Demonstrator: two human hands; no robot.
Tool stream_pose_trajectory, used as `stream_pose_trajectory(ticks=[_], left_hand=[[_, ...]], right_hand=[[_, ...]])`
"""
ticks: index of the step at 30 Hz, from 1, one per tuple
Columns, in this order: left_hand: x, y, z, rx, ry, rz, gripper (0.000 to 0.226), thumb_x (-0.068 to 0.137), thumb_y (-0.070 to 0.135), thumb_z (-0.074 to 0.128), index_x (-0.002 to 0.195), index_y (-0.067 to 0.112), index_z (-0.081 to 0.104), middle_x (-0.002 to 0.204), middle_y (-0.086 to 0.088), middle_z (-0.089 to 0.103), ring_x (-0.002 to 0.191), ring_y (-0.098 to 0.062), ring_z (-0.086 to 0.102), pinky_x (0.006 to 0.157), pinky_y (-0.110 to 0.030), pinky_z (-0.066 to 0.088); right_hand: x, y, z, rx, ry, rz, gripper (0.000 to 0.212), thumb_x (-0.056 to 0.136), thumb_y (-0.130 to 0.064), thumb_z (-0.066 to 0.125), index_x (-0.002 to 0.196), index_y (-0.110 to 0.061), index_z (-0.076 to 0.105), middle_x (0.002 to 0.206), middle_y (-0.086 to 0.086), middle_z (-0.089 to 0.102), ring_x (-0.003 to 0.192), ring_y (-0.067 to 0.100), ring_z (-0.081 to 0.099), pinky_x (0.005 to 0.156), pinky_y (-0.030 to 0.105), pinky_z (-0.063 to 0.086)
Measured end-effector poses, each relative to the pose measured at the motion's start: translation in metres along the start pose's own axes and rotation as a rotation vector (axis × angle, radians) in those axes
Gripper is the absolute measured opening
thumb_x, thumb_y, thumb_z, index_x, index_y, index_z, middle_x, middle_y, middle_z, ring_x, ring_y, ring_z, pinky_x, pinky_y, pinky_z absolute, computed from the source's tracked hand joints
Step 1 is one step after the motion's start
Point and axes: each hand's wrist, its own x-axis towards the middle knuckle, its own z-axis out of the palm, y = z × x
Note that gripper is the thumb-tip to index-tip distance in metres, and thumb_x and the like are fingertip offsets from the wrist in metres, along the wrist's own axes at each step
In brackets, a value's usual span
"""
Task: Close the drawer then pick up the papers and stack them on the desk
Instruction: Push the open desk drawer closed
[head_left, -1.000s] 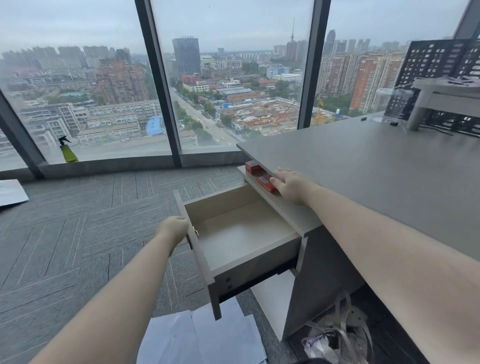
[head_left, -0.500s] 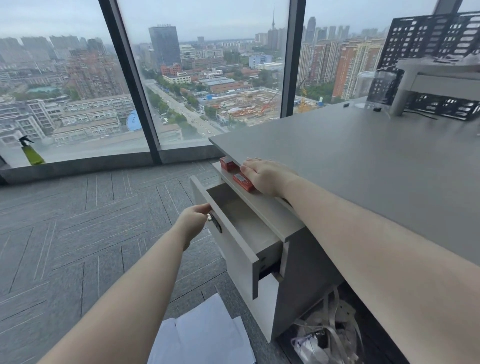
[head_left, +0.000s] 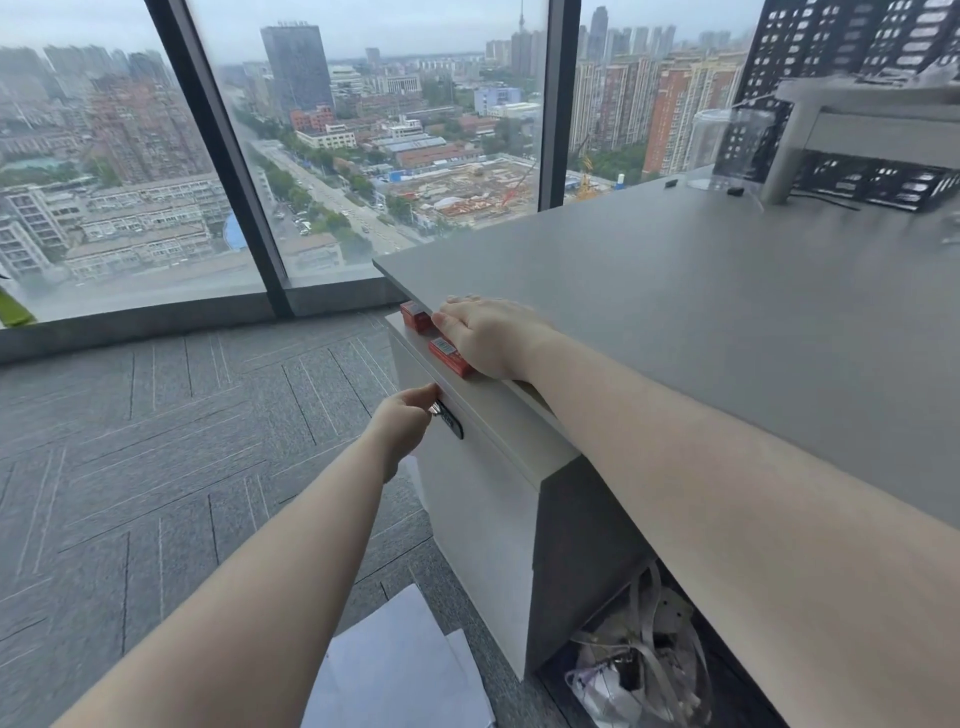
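Note:
The white drawer (head_left: 483, 499) sits flush in the cabinet under the grey desk (head_left: 701, 322). My left hand (head_left: 408, 421) presses against the drawer front beside its dark lock, fingers curled, gripping nothing that I can see. My right hand (head_left: 491, 332) lies flat, palm down, on the cabinet top at the desk's edge, touching a red box (head_left: 449, 356). White papers (head_left: 400, 670) lie on the carpet below the cabinet, partly behind my left forearm.
A second red box (head_left: 415, 314) sits further along the cabinet top. A clear container (head_left: 727, 148), a grey stand (head_left: 852, 130) and a black perforated rack (head_left: 852, 52) stand at the desk's far end. Tangled cables and bags (head_left: 639, 670) fill the space under the desk. Floor-to-ceiling windows run behind.
The drawer went from wide open to fully in, pushed by my left hand. My right hand stayed on the cabinet top. The view shifted closer and to the left.

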Motion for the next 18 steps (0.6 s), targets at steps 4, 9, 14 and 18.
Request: stream_pose_trajectory(ticks=[4, 9, 14, 18], left_hand=[[0.004, -0.008, -0.006, 0.070, 0.012, 0.020, 0.074, 0.074, -0.016, 0.025, 0.137, 0.016, 0.049, 0.143, 0.000, 0.051, 0.135, -0.015, 0.043, 0.113, -0.032, 0.031], [0.005, -0.019, 0.003, 0.393, 0.121, 0.122, 0.056, 0.084, -0.006, 0.042, 0.135, 0.017, 0.050, 0.135, -0.007, 0.058, 0.125, -0.019, 0.055, 0.100, -0.026, 0.044], [0.007, -0.022, 0.009, 0.651, 0.258, 0.222, 0.043, 0.088, 0.014, 0.055, 0.130, 0.018, 0.054, 0.126, -0.008, 0.063, 0.118, -0.028, 0.056, 0.097, -0.039, 0.045], [0.014, -0.026, 0.016, 0.658, 0.342, 0.258, 0.022, 0.088, 0.016, 0.053, 0.107, 0.011, 0.063, 0.106, -0.014, 0.069, 0.099, -0.034, 0.061, 0.078, -0.037, 0.047]], right_hand=[[-0.002, -0.001, -0.001, 0.006, -0.002, 0.009, 0.057, 0.100, -0.045, 0.018, 0.142, -0.016, 0.043, 0.155, 0.001, 0.037, 0.144, 0.020, 0.030, 0.117, 0.035, 0.019], [-0.004, -0.001, -0.002, 0.015, 0.003, -0.005, 0.055, 0.101, -0.043, 0.019, 0.143, -0.016, 0.042, 0.156, 0.000, 0.035, 0.145, 0.019, 0.028, 0.116, 0.033, 0.017], [-0.003, -0.001, -0.001, -0.007, 0.003, -0.010, 0.056, 0.101, -0.044, 0.018, 0.143, -0.017, 0.042, 0.157, -0.001, 0.034, 0.146, 0.018, 0.027, 0.117, 0.033, 0.017], [-0.002, 0.000, -0.001, -0.001, 0.012, -0.020, 0.055, 0.101, -0.044, 0.019, 0.141, -0.016, 0.044, 0.156, 0.000, 0.035, 0.145, 0.018, 0.028, 0.116, 0.032, 0.018]])
